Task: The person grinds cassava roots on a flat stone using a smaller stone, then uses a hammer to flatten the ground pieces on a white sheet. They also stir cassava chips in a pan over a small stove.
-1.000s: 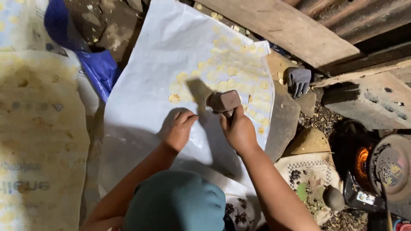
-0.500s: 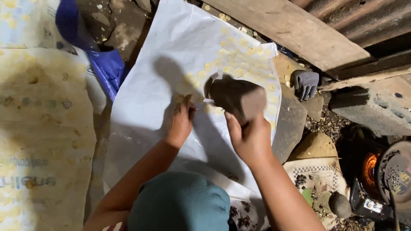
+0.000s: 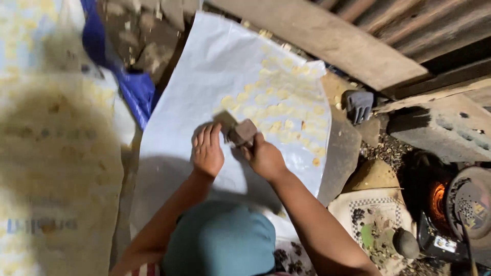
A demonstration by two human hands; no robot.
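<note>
My right hand [image 3: 265, 157] grips a brownish-grey block [image 3: 241, 132] and holds it down on a white sheet [image 3: 215, 71] spread on the ground. My left hand [image 3: 207, 151] rests flat on the sheet just left of the block, fingers stretched out and holding nothing. Several flattened pale yellow pieces [image 3: 284, 107] lie in rows on the sheet, beyond and to the right of the block. A teal cap [image 3: 220, 240] shows at the bottom between both forearms.
A printed sack [image 3: 51, 168] covers the left side, with blue plastic [image 3: 130, 87] behind it. A wooden plank [image 3: 327, 36], a grey glove [image 3: 358, 105], a flat stone [image 3: 341, 153], a concrete block [image 3: 440, 128] and a glowing burner [image 3: 439, 200] stand to the right.
The block was lifted above the sheet half a second ago and is now down on it. My left hand has settled flat beside it.
</note>
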